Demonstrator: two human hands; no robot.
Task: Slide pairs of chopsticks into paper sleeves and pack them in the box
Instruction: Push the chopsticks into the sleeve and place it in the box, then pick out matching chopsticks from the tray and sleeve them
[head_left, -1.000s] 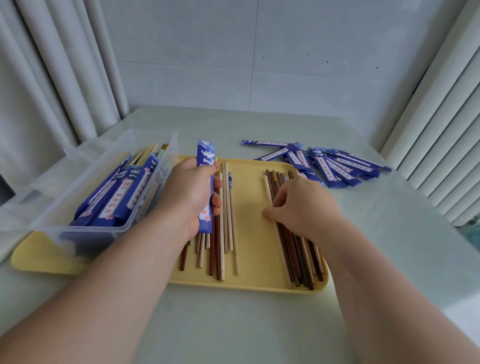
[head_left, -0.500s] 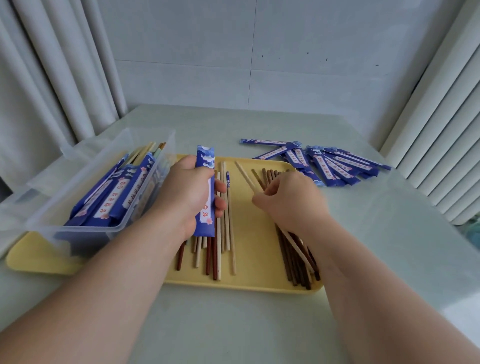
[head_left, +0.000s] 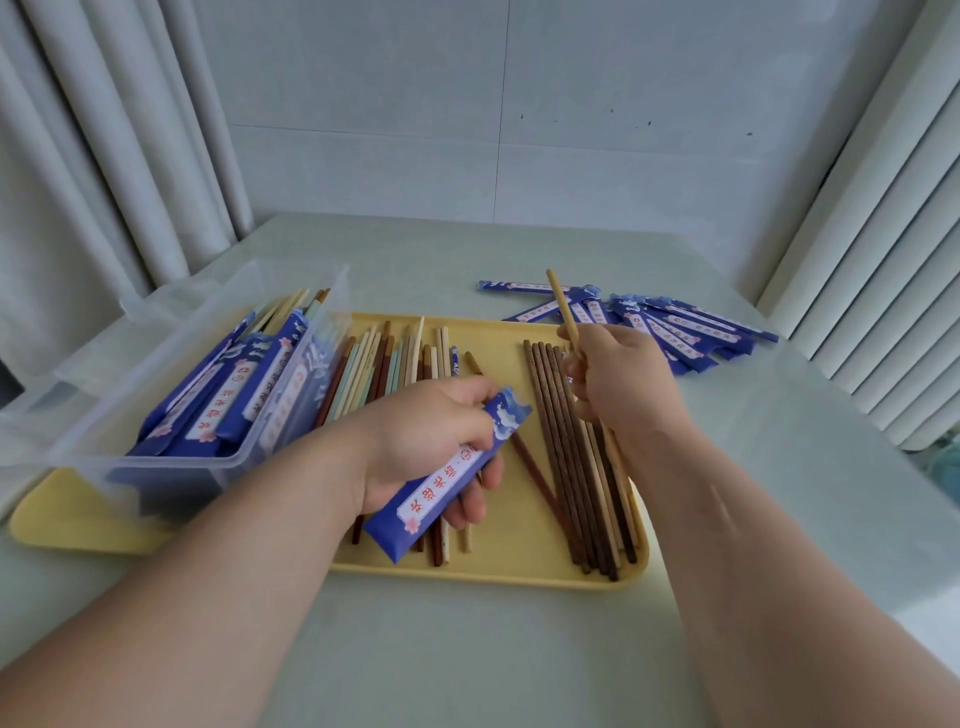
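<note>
- The left hand (head_left: 426, 441) curls its fingers and thumb round one blue paper sleeve (head_left: 447, 486), gripping it near its upper half. The sleeve slants, with its top end toward the right hand (head_left: 623, 395) and its lower end hanging below the palm.
- The right hand is closed on a light chopstick (head_left: 563, 309), whose top rises above the knuckles and away from the body. I cannot tell whether a second stick sits in that grip.
- Under both hands lies the yellow tray (head_left: 519, 564). Dark chopsticks (head_left: 566, 467) lie beneath the right hand, and mixed chopsticks (head_left: 384, 364) just beyond the left.
- The clear box (head_left: 171, 470), already holding filled sleeves (head_left: 223, 395), stands just left of the left hand. Spare sleeves (head_left: 680, 330) lie on the tabletop (head_left: 467, 649) beyond the right hand.
- The step in hand looks like gathering a pair for this sleeve.
- Next, a matching stick likely needs picking. The tips should then be evened and aimed at the sleeve's mouth, which the left hand must hold open and steady.
</note>
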